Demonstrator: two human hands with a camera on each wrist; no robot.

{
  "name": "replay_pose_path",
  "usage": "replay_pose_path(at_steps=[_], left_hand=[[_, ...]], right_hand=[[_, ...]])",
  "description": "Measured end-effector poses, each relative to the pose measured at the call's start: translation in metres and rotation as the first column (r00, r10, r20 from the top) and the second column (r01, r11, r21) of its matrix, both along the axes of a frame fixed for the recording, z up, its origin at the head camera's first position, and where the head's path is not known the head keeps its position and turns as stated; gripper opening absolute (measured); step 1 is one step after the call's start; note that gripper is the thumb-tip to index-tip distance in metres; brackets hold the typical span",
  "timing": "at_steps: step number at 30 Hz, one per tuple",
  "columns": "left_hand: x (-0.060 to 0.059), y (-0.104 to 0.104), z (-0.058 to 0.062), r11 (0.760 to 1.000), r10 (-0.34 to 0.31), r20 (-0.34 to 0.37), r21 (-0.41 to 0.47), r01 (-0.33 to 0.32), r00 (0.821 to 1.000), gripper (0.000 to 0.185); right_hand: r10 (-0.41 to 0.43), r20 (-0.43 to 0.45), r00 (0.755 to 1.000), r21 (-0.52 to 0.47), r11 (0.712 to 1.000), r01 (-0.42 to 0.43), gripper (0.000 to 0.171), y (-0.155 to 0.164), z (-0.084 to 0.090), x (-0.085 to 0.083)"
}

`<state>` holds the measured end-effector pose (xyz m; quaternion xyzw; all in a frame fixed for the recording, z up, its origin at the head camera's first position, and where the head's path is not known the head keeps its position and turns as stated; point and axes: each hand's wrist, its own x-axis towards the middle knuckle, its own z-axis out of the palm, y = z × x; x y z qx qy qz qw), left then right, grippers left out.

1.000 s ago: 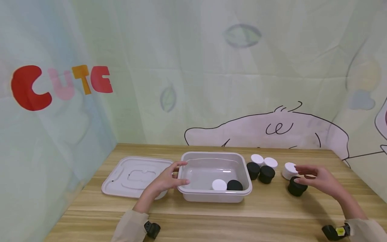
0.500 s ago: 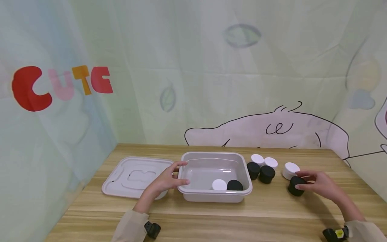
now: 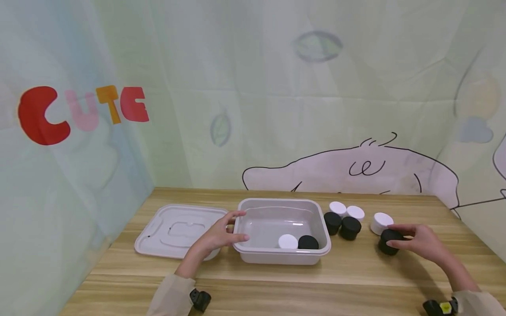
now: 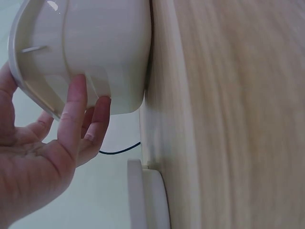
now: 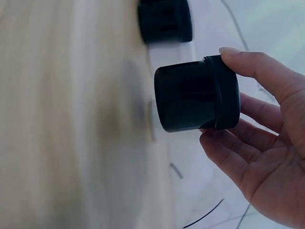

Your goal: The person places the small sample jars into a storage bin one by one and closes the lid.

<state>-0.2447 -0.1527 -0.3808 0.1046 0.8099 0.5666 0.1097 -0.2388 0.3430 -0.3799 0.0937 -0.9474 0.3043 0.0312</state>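
My right hand (image 3: 420,242) pinches a round black lidded jar (image 3: 389,242) between thumb and fingers at the table's right. In the right wrist view this black jar (image 5: 195,98) is held by its lid end and looks slightly raised off the tabletop. A white jar (image 3: 381,223) stands just behind it. My left hand (image 3: 216,233) holds the left rim of a pale grey plastic container (image 3: 280,257); the left wrist view shows two fingers (image 4: 73,112) against its outer wall. Inside the container sit a white jar (image 3: 287,242) and a black jar (image 3: 308,242).
Right of the container stand two white jars (image 3: 355,213) behind two black jars (image 3: 350,228). The container's flat lid (image 3: 178,230) lies on the wooden table (image 3: 276,287) at the left. A printed curtain (image 3: 237,109) hangs behind the table.
My right hand's fingers have closed onto the black jar, which now looks slightly lifted. The left hand keeps its hold on the container.
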Motion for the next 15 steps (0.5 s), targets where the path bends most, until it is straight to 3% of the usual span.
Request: replay_pose_path(at_steps=[15], left_hand=[[-0.001, 0.000, -0.002, 1.000, -0.008, 0.006, 0.008, 0.008, 1.000, 0.068]], right_hand=[[0.009, -0.110, 0.994, -0.124, 0.992, -0.023, 0.052, -0.035, 0.041, 0.007]])
